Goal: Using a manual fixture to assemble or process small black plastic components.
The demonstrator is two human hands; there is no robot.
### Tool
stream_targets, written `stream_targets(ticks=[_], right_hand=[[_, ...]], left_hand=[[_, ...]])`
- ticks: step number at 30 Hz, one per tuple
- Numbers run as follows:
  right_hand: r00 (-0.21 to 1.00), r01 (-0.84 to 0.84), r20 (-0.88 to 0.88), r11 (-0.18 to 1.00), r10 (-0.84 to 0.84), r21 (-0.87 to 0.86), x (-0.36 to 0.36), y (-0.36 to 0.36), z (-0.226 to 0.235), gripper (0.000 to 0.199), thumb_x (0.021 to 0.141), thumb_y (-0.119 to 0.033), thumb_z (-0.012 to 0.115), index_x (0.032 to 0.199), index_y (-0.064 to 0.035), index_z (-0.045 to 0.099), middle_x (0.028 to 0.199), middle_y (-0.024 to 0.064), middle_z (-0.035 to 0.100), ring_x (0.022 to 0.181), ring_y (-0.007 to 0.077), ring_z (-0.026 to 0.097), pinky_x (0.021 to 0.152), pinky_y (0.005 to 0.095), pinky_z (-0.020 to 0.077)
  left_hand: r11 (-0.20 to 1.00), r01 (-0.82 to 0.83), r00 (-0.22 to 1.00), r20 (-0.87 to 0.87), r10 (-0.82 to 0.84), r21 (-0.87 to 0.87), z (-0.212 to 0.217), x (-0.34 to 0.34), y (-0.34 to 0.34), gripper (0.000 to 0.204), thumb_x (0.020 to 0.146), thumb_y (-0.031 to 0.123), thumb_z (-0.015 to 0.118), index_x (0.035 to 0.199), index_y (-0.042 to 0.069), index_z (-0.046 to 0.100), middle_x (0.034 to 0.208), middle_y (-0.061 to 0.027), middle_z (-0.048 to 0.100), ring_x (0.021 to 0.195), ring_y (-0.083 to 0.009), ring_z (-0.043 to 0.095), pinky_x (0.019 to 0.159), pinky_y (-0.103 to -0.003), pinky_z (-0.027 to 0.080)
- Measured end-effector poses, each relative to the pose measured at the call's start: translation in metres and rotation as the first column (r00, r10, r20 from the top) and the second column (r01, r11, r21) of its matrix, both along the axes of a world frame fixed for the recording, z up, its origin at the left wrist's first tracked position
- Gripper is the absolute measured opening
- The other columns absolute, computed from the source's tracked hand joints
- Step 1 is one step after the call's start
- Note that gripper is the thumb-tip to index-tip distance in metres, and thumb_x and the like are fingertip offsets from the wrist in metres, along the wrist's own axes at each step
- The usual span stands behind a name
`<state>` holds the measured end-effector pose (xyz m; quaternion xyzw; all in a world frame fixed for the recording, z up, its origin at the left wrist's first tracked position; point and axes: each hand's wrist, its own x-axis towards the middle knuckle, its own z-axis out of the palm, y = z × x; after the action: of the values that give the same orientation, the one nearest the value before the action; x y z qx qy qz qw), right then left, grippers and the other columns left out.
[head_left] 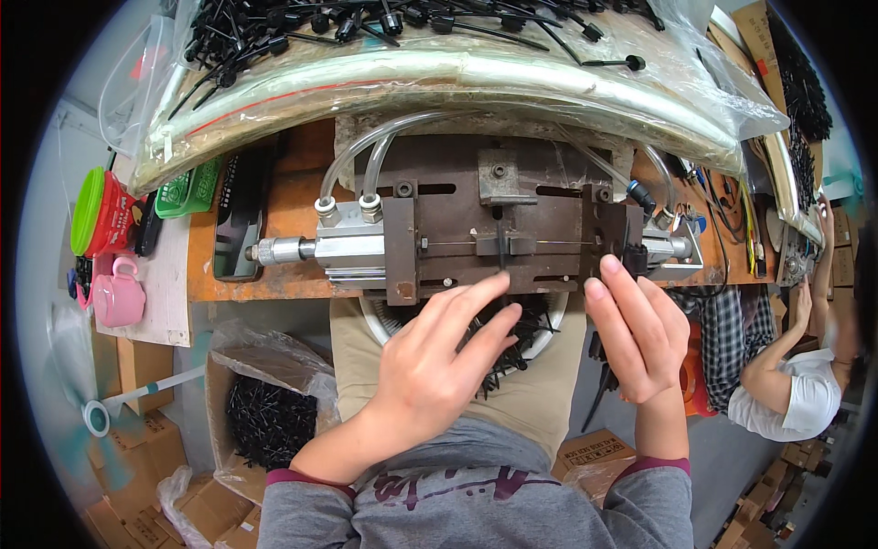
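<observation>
A dark metal fixture [448,165] lies before me on the bench edge, with a silver air cylinder [352,245] at its left end. A slim black plastic part [500,240] sits upright in its central clamp, crossed by a thin metal rod. My left hand [425,366] has its fingers apart, the index tip at that part's lower end. Right of the clamp, my right hand [647,343] has curled fingers around black stemmed plastic parts [599,393], which stick out below the palm. What its fingertips pinch, if anything, is too small to make out.
Many black stemmed parts [393,20] lie on a plastic-covered padded ledge. On my lap, a white-rimmed container [549,343] has more. A box of black parts [265,421], a pink mug [119,295] and a green basket [187,190] are leftward. Another person [791,389] works at right.
</observation>
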<state>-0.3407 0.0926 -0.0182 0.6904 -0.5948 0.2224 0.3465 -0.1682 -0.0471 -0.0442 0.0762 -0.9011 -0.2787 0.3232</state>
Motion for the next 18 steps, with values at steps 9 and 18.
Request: stream_targets(ticks=[9, 18], right_hand=[[0.928, -0.037, 0.373, 0.997, 0.009, 0.069, 0.012, 0.018, 0.002, 0.034, 0.076, 0.002, 0.081, 0.103, 0.0048, 0.061, 0.105, 0.0256, 0.07, 0.074, 0.0307, 0.07, 0.059, 0.0306, 0.0579], [-0.451, -0.187, 0.89, 0.982, -0.068, -0.019, 0.025, 0.02, 0.018, 0.008, 0.087, 0.006, 0.069, 0.093, 0.0098, 0.065, 0.09, 0.0204, 0.073, 0.055, 0.0152, 0.066, 0.05, 0.0245, 0.0519]], left_hand=[[0.967, -0.007, 0.992, 0.119, 0.039, -0.256, -0.007, -0.014, 0.0, 0.03, 0.074, 0.011, 0.078, 0.101, 0.001, 0.072, 0.128, -0.0167, 0.066, 0.078, -0.022, 0.069, 0.073, -0.033, 0.057], [0.997, 0.055, 0.992, 0.112, -0.049, -0.05, 0.003, -0.011, -0.006, 0.032, 0.073, 0.012, 0.083, 0.101, 0.001, 0.073, 0.119, -0.0153, 0.07, 0.07, -0.0184, 0.07, 0.064, -0.028, 0.055]])
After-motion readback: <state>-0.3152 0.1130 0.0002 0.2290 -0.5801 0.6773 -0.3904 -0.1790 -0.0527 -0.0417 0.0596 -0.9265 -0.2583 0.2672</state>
